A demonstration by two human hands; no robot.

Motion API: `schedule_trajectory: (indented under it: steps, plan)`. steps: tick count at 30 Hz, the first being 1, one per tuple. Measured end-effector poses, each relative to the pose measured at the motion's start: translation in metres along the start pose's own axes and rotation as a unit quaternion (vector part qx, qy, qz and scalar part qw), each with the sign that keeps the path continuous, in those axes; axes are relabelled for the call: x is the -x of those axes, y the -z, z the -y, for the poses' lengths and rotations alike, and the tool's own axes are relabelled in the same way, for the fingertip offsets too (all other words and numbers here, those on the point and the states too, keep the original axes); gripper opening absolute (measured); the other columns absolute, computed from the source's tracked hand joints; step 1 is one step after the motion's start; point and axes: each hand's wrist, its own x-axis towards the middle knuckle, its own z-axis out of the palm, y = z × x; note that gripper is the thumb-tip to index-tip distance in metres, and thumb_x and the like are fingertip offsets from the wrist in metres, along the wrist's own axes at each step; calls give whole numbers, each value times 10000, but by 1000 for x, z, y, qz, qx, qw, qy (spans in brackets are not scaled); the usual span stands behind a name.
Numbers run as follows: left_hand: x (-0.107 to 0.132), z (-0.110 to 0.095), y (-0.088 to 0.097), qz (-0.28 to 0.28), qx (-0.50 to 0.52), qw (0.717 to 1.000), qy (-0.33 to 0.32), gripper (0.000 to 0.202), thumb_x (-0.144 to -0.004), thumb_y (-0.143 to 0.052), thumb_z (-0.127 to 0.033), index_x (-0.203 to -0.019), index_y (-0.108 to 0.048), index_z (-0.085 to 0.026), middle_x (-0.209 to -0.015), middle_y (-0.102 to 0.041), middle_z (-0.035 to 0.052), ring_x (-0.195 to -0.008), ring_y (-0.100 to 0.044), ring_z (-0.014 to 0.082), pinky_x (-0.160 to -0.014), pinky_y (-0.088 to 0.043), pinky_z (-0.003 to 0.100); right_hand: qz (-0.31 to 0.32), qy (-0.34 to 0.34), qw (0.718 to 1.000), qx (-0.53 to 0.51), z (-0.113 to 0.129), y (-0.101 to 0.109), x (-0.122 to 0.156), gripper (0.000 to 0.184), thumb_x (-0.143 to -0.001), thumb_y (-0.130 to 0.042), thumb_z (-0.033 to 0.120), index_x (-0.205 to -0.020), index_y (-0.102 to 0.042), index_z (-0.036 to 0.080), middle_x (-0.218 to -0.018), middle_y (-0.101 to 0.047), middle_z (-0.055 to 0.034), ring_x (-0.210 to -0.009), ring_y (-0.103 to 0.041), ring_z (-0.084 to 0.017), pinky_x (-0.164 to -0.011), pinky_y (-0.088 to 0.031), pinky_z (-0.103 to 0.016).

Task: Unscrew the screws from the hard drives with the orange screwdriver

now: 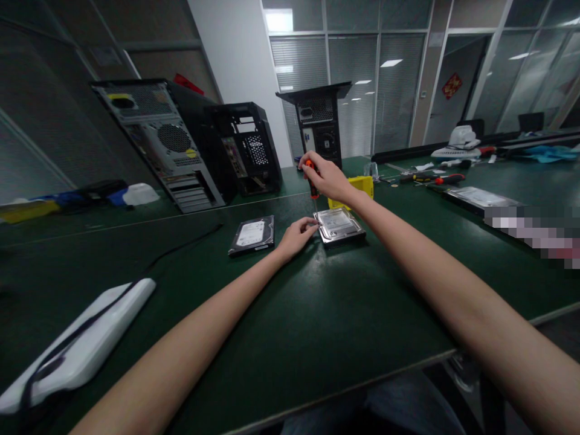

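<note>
My right hand (322, 175) grips the orange-and-black handle of a screwdriver (313, 188). Its shaft points down, and the tip meets the left edge of a silver hard drive (341, 225) lying flat on the green table. Against that same edge, close to the screwdriver's tip, my left hand (296, 235) has bent fingers that appear to steady the drive. The exact spot under the fingertips is hidden. Left of my left hand lies a second hard drive (252, 234), black-rimmed with a white label.
Behind the silver drive stands a yellow box (366, 186). Computer cases (174, 142) line the table's back. A white device (90, 338) with a black cable lies front left. At right are another hard drive (483, 198), pliers (449, 179) and a white headed device (457, 145).
</note>
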Motion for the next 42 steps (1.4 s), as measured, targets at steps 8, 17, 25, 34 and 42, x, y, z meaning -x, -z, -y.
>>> schedule_trajectory:
  steps: [8,17,25,34,42]
  plan:
    - [0,0,0,0,2,1000,0,350,-841,-523,-394,-1047,-663,-148,-713,-595,11,-662,-505,150,-637,-374,255,-8,14,1000,14,4,1,0,254,-906,-469,443,-953,-552,208,-855,-602,-37,-747,-538,-169,-753,-417,-309]
    - [1,-1,0,0,10,1000,5,331,-832,-535,-379,-1028,-665,-146,-647,-539,-10,-628,-474,142,-591,-335,245,-30,27,999,1,-5,-2,-3,243,-914,-439,337,-1030,-594,189,-1044,-620,-72,-948,-553,-203,-834,-423,-332]
    - [1,-1,0,1,16,1000,7,321,-828,-536,-381,-1012,-662,-151,-637,-518,-16,-622,-466,139,-592,-329,246,-40,22,999,11,-9,-3,-2,278,-922,-417,325,-1092,-598,200,-1101,-555,-86,-990,-538,-217,-838,-443,-347]
    - [2,-6,1,4,18,1000,12,345,-809,-539,-413,-1006,-663,-159,-621,-509,-19,-612,-448,142,-597,-323,249,-51,12,998,26,-7,-1,0,297,-920,-431,349,-1117,-602,207,-1072,-452,-91,-950,-523,-223,-893,-436,-410]
    - [2,-5,1,4,10,1000,5,337,-820,-540,-395,-1016,-669,-153,-618,-507,-20,-608,-451,137,-589,-328,247,-43,12,999,17,-8,-2,-2,297,-917,-438,347,-1126,-598,208,-1053,-460,-88,-931,-518,-217,-895,-431,-403]
